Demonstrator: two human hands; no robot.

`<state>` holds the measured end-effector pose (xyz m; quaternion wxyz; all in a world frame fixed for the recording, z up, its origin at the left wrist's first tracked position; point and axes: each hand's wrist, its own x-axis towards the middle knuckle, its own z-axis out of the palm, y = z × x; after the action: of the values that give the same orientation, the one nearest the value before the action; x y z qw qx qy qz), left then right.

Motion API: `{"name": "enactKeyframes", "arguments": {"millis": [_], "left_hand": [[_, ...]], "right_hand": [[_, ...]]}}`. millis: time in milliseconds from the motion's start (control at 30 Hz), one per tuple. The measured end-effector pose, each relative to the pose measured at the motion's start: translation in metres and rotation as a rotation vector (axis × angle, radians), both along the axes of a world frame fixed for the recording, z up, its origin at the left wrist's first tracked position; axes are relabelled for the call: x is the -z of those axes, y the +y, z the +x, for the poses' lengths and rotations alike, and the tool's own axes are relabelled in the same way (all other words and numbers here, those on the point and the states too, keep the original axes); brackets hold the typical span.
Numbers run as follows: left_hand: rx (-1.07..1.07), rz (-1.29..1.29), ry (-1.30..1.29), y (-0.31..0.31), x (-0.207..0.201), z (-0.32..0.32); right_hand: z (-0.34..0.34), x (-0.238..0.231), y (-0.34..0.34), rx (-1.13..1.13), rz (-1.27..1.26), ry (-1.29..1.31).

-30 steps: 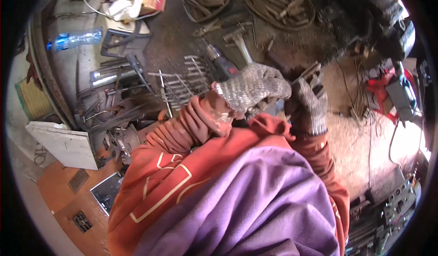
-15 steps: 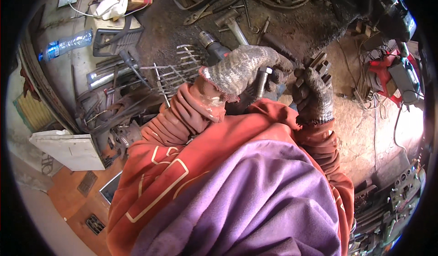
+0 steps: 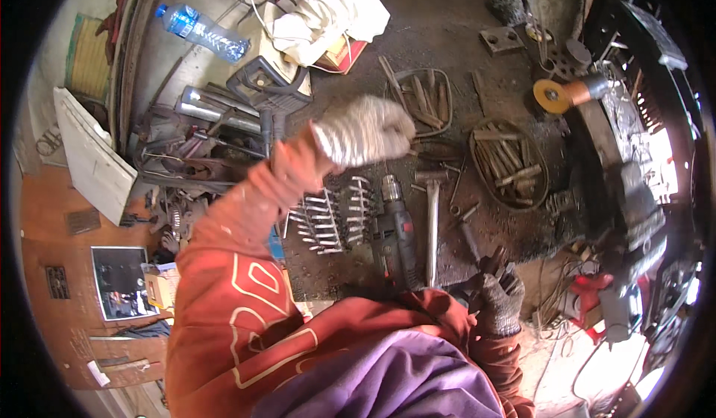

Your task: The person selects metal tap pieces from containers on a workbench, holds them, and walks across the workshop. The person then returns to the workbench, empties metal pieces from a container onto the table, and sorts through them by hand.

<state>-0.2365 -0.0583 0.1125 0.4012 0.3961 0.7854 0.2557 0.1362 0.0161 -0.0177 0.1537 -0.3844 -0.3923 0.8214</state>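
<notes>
**Gloved hands over a dark workshop floor full of metal parts**

The left hand (image 3: 363,129), in a pale knitted glove, is lifted above the floor (image 3: 447,38) with its grip clenched into a fist; I cannot tell if something is inside it. Just below this grip lie two rows of short metal rods (image 3: 333,214), laid side by side like a comb. To the right of them is a power drill (image 3: 397,233), and beside the drill lies a hammer (image 3: 432,224) with a long metal handle.

The right hand (image 3: 498,301), in a dark grey glove, is low and near the person's body. Its grip is closed around a small dark metal piece (image 3: 492,260) that sticks up from the fingers.

Further from the right grip, up and to the right, a wire ring holds short metal bars (image 3: 509,158). Beyond the left grip lie a white cloth (image 3: 332,11) and a plastic bottle (image 3: 201,32).
</notes>
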Motion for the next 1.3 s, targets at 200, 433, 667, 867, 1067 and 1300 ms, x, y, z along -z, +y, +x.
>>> {"name": "enactKeyframes", "arguments": {"millis": [200, 433, 667, 867, 1067, 1300], "left_hand": [[0.345, 0.007, 0.471, 0.052, 0.042, -0.067], [0.518, 0.393, 0.350, 0.052, 0.090, -0.106], [0.472, 0.333, 0.612, 0.050, 0.075, -0.096], [0.847, 0.025, 1.059, 0.089, 0.069, -0.057], [1.020, -0.003, 1.050, 0.103, 0.079, -0.072], [0.957, 0.065, 0.805, 0.078, 0.057, -0.090]], "right_hand": [[-0.045, 0.015, 0.029, -0.097, 0.116, -0.132], [-0.044, 0.067, 0.052, -0.076, -0.017, -0.219], [-0.059, 0.051, 0.061, -0.040, -0.089, -0.188], [-0.068, 0.031, 0.067, -0.073, -0.217, -0.083], [-0.055, 0.041, 0.067, -0.115, -0.177, -0.129], [-0.047, 0.050, 0.069, -0.103, -0.265, -0.023]]}}
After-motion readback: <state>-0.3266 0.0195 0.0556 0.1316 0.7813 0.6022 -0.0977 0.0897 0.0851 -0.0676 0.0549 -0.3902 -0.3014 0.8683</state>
